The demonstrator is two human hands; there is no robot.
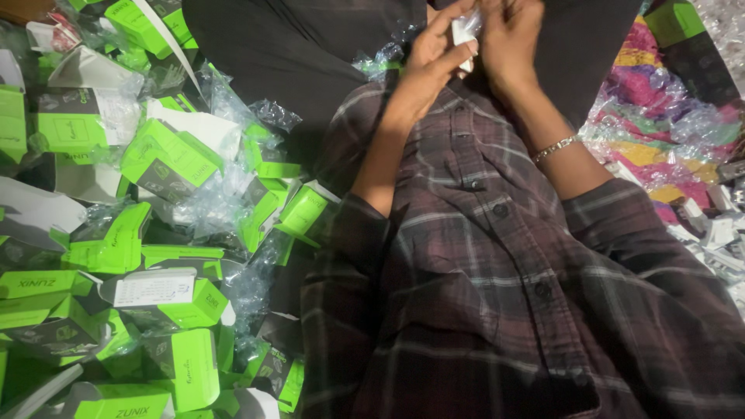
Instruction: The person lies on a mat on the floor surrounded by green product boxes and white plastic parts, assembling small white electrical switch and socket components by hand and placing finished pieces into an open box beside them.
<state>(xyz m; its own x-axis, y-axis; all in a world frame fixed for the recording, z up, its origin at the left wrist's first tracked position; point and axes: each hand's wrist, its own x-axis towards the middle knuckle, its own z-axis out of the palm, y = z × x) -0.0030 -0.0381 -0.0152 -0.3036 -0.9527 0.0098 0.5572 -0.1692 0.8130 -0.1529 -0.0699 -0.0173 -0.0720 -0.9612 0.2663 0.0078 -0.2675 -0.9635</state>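
Note:
Both my hands are raised near the top of the view, over my dark lap and plaid shirt. My left hand (pixel 431 66) and my right hand (pixel 508 39) meet around a small white object (pixel 464 31), wrapped in clear plastic, with the fingers of both pinching it. A thin metal bracelet (pixel 555 147) sits on my right wrist. What the white object is, I cannot tell; most of it is hidden by my fingers.
A heap of small bright-green and black cardboard boxes (pixel 167 159) mixed with crumpled clear plastic wrap (pixel 209 206) fills the left side. At right lie a colourful cloth (pixel 644 93), more plastic wrap, and several small white parts (pixel 718 233).

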